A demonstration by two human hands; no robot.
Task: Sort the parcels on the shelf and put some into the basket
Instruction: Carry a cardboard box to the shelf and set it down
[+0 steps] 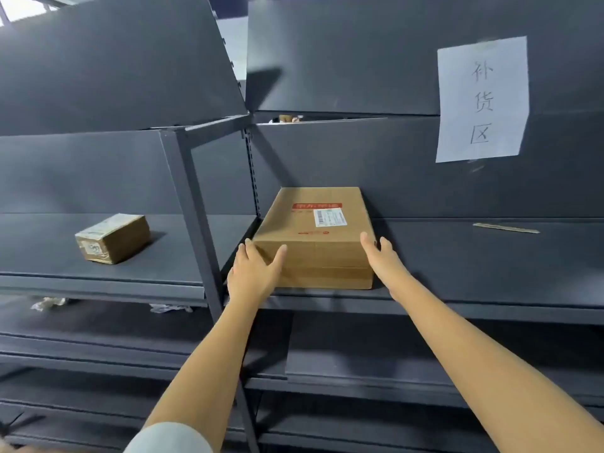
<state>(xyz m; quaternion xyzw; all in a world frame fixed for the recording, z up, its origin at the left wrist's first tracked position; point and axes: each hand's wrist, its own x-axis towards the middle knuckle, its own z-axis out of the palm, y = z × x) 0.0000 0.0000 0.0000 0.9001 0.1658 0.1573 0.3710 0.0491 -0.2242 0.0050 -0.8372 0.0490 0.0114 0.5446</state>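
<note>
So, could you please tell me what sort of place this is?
Probably a parcel warehouse or stockroom: dark grey metal shelving, a flat brown cardboard parcel bearing a shipping label, and a white handwritten paper sign.

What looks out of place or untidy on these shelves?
Crumpled paper scraps lie on the lower left shelf, and a loose thin strip lies on the right shelf. The small parcel sits askew to the shelf edge. Nothing looks damaged.
</note>
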